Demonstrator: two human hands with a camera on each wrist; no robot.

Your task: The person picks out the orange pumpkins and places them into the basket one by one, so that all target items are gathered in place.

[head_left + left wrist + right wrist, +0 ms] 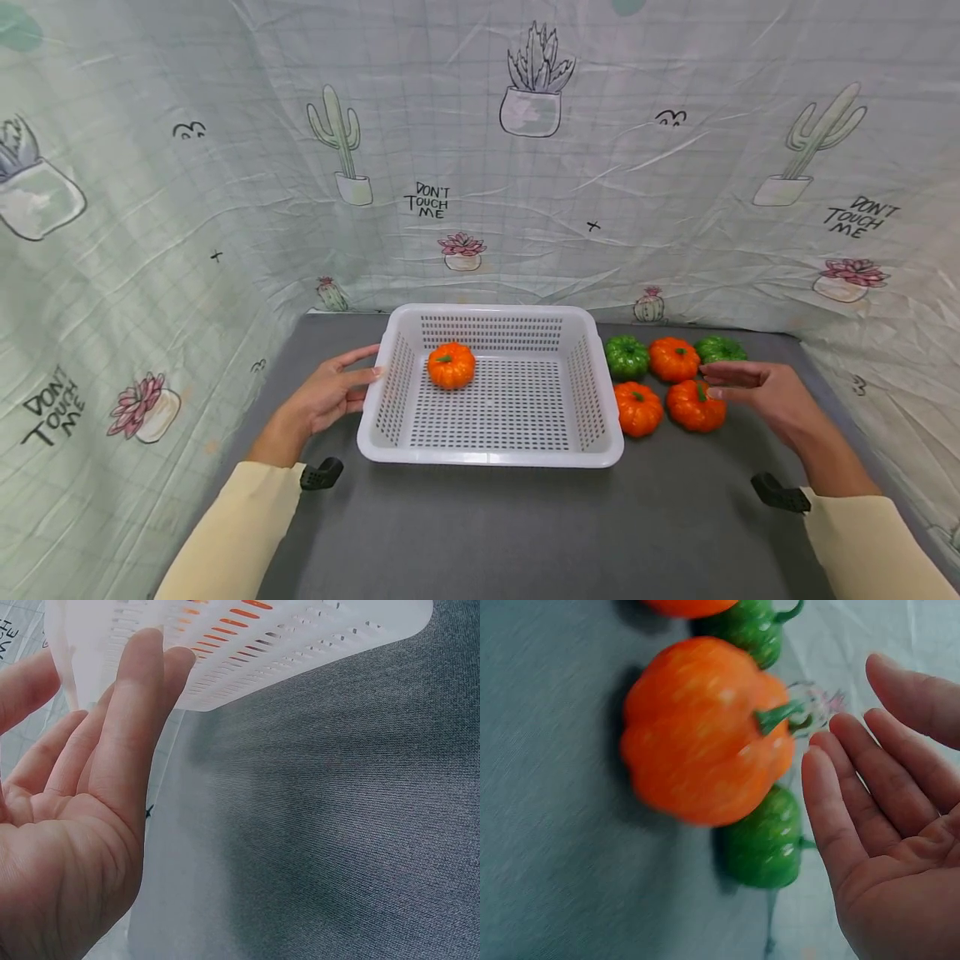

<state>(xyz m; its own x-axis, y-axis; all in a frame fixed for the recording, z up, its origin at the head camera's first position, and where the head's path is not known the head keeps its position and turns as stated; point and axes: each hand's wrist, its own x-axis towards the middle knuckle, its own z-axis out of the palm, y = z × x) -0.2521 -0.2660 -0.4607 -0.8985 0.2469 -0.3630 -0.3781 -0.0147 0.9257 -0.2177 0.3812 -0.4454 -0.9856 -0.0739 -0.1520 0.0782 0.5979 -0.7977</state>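
My left hand (330, 392) is at the left side of a white perforated plastic basket (487, 457), fingertips against its outer wall and rim. In the left wrist view these fingers (124, 735) are fairly straight along the slotted wall. One small orange pumpkin (452, 366) with a green stem sits inside, toward the back left. My right hand (776, 400) hovers at the right edge of another orange pumpkin (696, 407), palm facing it. The right wrist view shows a gap between the extended fingers (825, 795) and that pumpkin (697, 735).
Beside the basket's right wall stand a green pumpkin (627, 358), an orange one (673, 360) and another green one (720, 348) in a back row. A further orange pumpkin (637, 409) is in front. Printed cloth (525, 250) encloses the grey table (495, 533) behind and at the sides.
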